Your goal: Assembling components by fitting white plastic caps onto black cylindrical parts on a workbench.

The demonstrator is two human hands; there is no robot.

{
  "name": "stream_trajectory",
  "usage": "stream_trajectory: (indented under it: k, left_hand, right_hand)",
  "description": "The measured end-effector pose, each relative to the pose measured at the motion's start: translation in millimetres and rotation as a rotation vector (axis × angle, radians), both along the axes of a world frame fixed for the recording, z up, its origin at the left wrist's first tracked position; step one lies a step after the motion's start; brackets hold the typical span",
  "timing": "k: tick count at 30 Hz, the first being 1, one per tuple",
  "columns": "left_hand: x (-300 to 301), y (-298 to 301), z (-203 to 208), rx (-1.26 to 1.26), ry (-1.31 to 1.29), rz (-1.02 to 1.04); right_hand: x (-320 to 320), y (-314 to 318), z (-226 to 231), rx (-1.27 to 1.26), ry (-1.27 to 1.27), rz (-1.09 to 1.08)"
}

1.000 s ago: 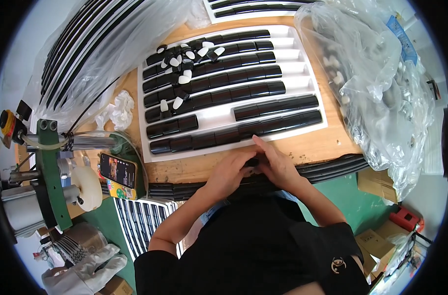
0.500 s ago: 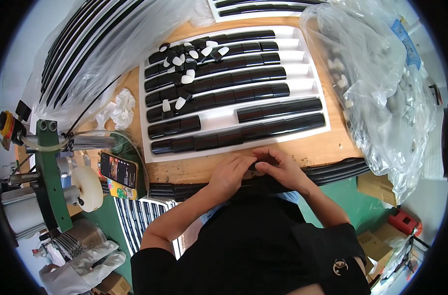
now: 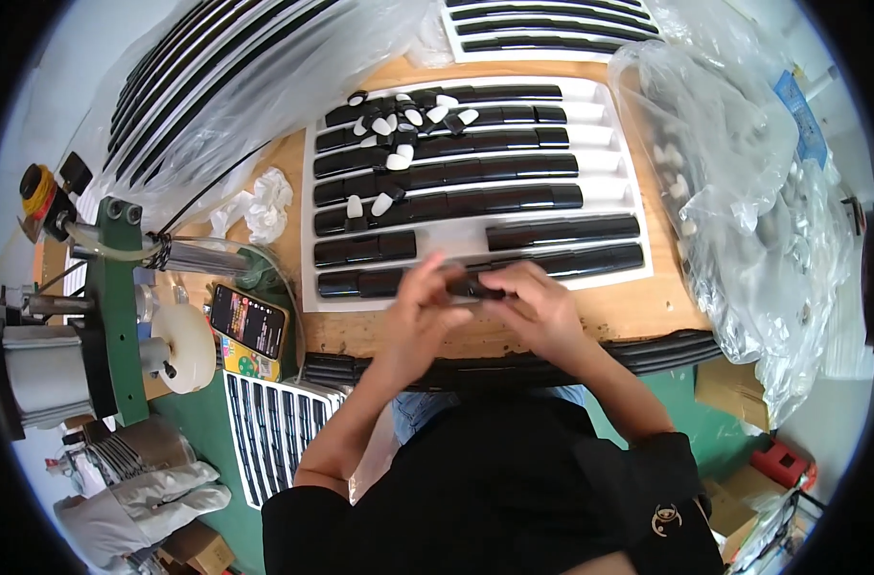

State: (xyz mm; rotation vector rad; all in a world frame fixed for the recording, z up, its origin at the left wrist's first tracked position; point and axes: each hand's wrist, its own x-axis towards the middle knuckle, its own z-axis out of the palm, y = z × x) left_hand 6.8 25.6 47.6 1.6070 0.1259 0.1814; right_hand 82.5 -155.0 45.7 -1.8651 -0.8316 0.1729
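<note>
A white tray point(image 3: 629, 163) on the wooden table holds several rows of glossy black, slightly curved pieces. In the second row from the front, a gap shows bare tray between two groups. My right hand point(image 3: 540, 309) pinches a small dark piece point(image 3: 471, 287) over the tray's front edge; motion blur hides its exact shape. Just left of that piece, my left hand point(image 3: 418, 316) has its thumb and fingers spread apart, blurred. Small black parts with white oval ends point(image 3: 399, 156) lie heaped on the tray's far left rows.
At the left stands a green-framed machine with a pale roller point(image 3: 183, 348), beside a phone point(image 3: 249, 321) and crumpled tissue point(image 3: 267, 206). Clear plastic bags point(image 3: 744, 220) cover the table's right side. Black strips point(image 3: 648, 350) run along the front edge. Another filled tray point(image 3: 552, 48) lies behind.
My hands have moved forward from the table's front edge to the tray's front rows. They have drawn apart, with the dark piece now showing in my right fingers. The whole view has shifted slightly.
</note>
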Motion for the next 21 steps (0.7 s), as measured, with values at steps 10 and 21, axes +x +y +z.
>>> stream_trajectory:
  k: [10, 21]
  left_hand:
    - [43.5, 75.8, -7.9, 1.21, -0.281, -0.105]
    - [42.8, 79.5, -24.7, 1.133, -0.237, -0.001]
  right_hand:
    - [45.5, 35.5, -27.7, -0.412, -0.755, 0.024]
    - [73.3, 83.6, 3.4, -0.348, -0.644, 0.043]
